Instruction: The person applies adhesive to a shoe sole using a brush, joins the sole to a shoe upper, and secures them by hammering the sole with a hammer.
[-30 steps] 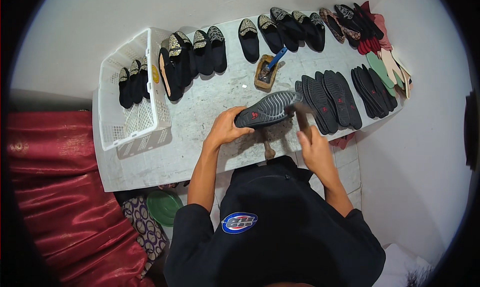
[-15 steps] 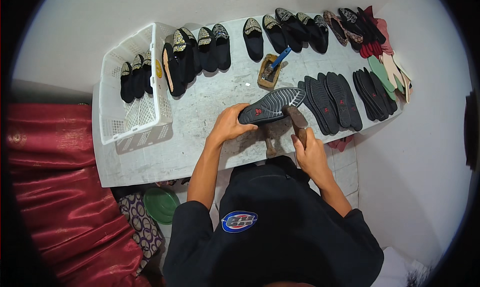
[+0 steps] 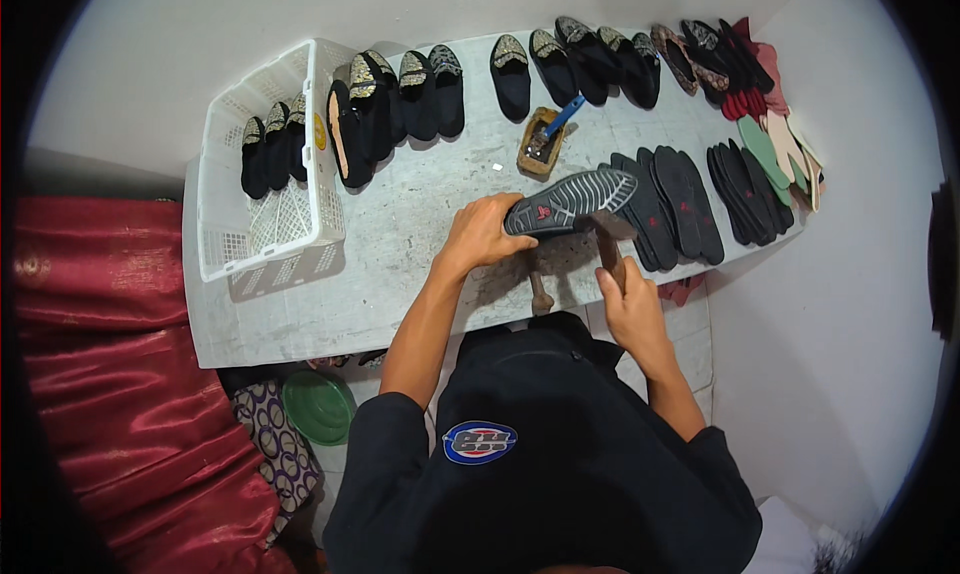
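In the middle of the table, my left hand (image 3: 483, 230) grips a shoe (image 3: 568, 202) by one end, with its black ridged sole facing up. A small red mark shows on that sole near my fingers. My right hand (image 3: 632, 302) is closed round the wooden handle of a hammer (image 3: 612, 226). The hammer's dark head is at the near edge of the sole; whether it touches cannot be made out. Below the shoe, a wooden-looking handle (image 3: 541, 292) lies on the table, its far end hidden behind the shoe.
A white plastic basket (image 3: 328, 199) with several black shoes stands left. Finished-looking black shoes (image 3: 511, 86) line the far side. A small tub (image 3: 535, 164) holds a blue-handled brush (image 3: 563, 120). Loose black soles (image 3: 690, 209) lie right, beside green and cream insoles (image 3: 765, 152).
The shoe and my left hand have shifted right. My right hand and the hammer have moved slightly right with them, the hammer staying by the sole's near edge.
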